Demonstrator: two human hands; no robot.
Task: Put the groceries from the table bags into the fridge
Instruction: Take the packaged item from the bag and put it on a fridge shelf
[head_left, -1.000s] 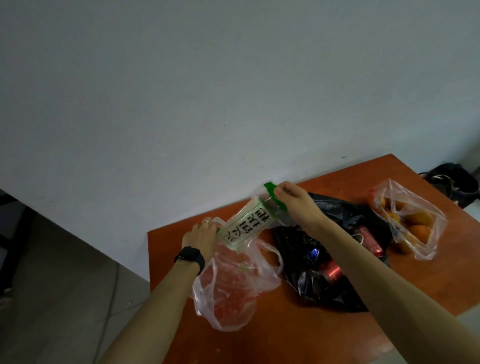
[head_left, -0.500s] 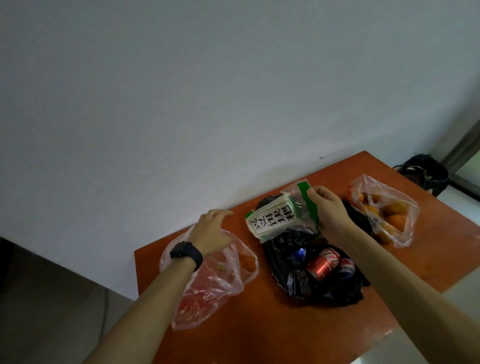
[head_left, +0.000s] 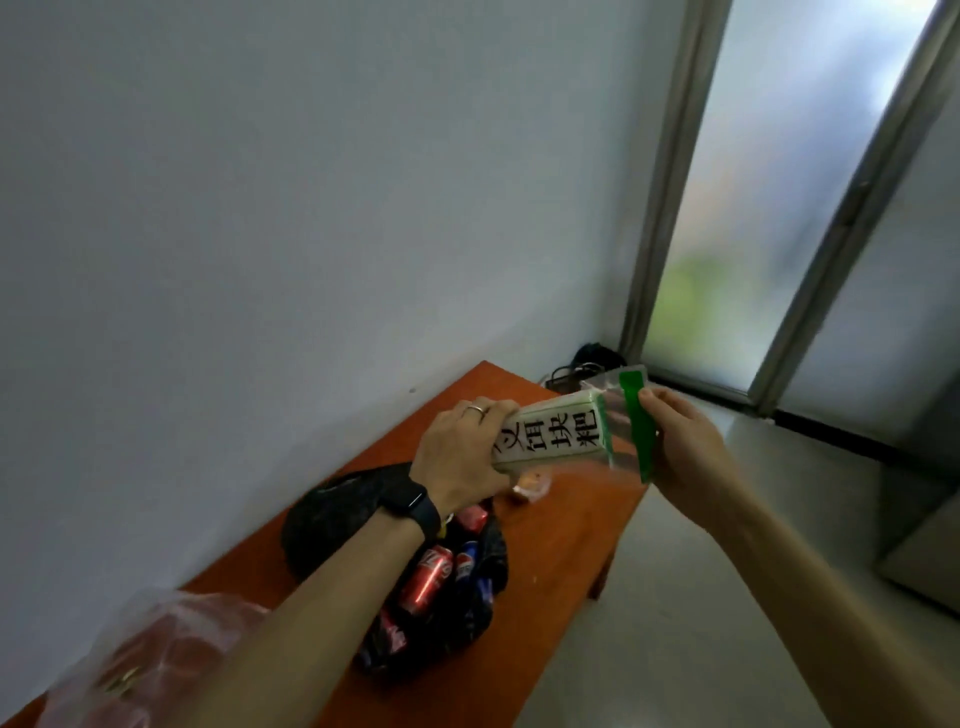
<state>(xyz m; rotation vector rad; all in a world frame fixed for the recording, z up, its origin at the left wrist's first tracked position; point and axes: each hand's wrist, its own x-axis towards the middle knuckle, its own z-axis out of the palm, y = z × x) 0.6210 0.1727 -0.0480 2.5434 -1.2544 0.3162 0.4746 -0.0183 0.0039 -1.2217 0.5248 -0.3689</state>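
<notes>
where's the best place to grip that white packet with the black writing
Round the middle of the white packet, from its long side, fingers across the flat faces as the left hand does at its end: it looks a long, rigid block. The loose clear wrap with the green strip, which the right hand pinches, sticks out past the block and may let it swing.

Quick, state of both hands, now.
Left hand: fingers curled round one end of the white packet.
Right hand: pinching the same packet's clear wrapper at its green strip.
</notes>
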